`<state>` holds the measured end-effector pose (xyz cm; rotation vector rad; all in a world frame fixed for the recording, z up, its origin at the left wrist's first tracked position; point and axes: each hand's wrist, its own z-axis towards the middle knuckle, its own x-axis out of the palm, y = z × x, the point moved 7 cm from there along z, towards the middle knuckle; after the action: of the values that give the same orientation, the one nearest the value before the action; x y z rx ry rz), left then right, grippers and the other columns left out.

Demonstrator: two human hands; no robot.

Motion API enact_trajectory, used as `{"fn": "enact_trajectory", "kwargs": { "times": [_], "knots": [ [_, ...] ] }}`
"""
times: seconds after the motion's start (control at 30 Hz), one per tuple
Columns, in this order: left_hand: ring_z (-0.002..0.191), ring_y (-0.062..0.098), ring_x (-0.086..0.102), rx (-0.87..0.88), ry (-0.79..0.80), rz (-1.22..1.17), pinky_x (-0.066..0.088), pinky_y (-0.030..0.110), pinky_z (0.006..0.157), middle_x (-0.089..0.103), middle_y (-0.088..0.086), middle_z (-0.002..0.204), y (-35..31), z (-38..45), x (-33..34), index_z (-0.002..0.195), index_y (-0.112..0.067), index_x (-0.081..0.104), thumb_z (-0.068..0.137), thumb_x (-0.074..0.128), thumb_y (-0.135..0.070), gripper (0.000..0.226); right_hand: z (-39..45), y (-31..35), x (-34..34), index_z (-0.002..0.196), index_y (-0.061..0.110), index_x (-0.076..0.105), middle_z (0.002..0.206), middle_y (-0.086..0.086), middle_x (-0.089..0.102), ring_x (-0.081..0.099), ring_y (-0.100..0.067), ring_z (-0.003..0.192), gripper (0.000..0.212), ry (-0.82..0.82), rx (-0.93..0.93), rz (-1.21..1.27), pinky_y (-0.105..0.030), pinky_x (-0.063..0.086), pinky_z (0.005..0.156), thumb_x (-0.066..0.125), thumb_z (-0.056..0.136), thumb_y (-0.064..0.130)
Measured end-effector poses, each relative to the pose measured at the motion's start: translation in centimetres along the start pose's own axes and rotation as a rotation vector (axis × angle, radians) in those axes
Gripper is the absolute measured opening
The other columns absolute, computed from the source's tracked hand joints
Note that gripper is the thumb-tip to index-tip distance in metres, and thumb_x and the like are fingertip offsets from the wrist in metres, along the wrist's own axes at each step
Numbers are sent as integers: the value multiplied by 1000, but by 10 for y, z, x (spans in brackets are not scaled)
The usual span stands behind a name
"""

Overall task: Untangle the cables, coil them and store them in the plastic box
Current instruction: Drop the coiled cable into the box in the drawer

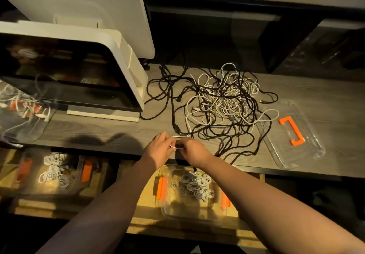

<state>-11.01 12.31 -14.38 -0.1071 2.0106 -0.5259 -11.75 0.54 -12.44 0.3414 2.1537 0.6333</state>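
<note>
Tangle of cables [221, 103]: lies on the desk [316, 87] in the centre of the frame, above and to the right of both hands. Black and white strands are intermixed, with loose black loops trailing toward the left and toward the desk's near edge.

Left hand [161, 147] and right hand [194, 149]: close together at the desk's near edge, lower centre of the frame. Fingers of both are curled, pinching a short stretch of white cable [176, 146] between them. A further bit of white cable runs from just above the hands toward the tangle.

Plastic box [167, 200]: clear, with orange latches, directly below the hands, under the desk's edge. It holds small white coils [194, 186].

Clear lid [292, 135] with an orange handle: flat on the desk at right, just beside the tangle, one white loop lying over its near corner.

A second clear box [53, 171] of white coils sits at lower left.
</note>
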Motion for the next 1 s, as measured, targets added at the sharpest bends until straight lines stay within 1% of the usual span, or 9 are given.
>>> {"fn": "enact_trajectory", "kwargs": {
  "times": [0.1,0.27,0.47,0.57,0.67,0.77,0.87,0.93,1.0],
  "knots": [
    [102,13,49,-26,-28,-98,48,33,89,44,-7,111,-1,-9,-5,108,-24,56,101,55,-38,15,-6,6,-5,121,12,66,118,-14,62,57,-30,111,31,-28,-59,-83,-39,47,94,59,91,13],
    [79,13,49,-27,-223,-342,50,39,72,44,-12,90,-4,-30,-27,70,-23,47,88,63,-49,36,-25,7,-23,109,11,67,105,-9,62,56,-27,105,25,-164,-92,-173,-32,41,75,57,96,29],
    [74,13,57,47,-474,-530,53,37,66,52,-12,102,-35,-64,-59,79,-11,65,83,62,-44,33,-60,-5,-67,77,21,51,80,4,53,52,-16,75,19,-343,-66,62,-29,33,67,59,94,23],
    [73,19,56,-93,-603,-595,50,40,64,54,-6,98,-52,-81,-76,81,-15,64,89,69,-26,15,-81,1,-89,69,21,50,71,5,53,47,-6,65,26,-407,-108,225,-27,32,62,61,93,17],
    [64,15,49,-279,-726,-680,43,34,59,55,-2,76,-71,-101,-95,79,-21,61,98,61,-32,22,-105,18,-104,67,16,56,70,1,56,50,-7,66,29,-454,-226,375,-25,38,61,68,91,27],
    [59,12,47,-366,-715,-1074,40,30,57,55,-1,66,-95,-107,-112,96,-20,62,98,63,-33,13,-127,36,-111,73,15,62,76,0,59,55,-14,73,31,-431,-343,473,-32,45,69,65,91,41],
    [68,13,57,-380,-640,-1322,50,30,64,61,0,72,-114,-110,-127,107,-14,64,93,69,-34,25,-145,47,-112,79,19,64,81,2,59,56,-12,78,25,-377,-423,503,-32,46,72,60,97,36],
    [81,18,65,-311,-526,-1388,53,34,78,69,1,76,-129,-114,-133,100,-10,71,101,55,-30,25,-154,53,-111,89,15,69,88,-1,62,57,-10,84,27,-346,-455,481,-32,48,77,52,102,31],
    [91,18,69,-188,-418,-1397,53,33,85,75,3,87,-149,-120,-141,103,-11,74,106,34,-24,42,-162,59,-109,97,11,71,99,3,64,58,-3,93,28,-311,-479,471,-27,48,84,48,104,26]
  ]
}}
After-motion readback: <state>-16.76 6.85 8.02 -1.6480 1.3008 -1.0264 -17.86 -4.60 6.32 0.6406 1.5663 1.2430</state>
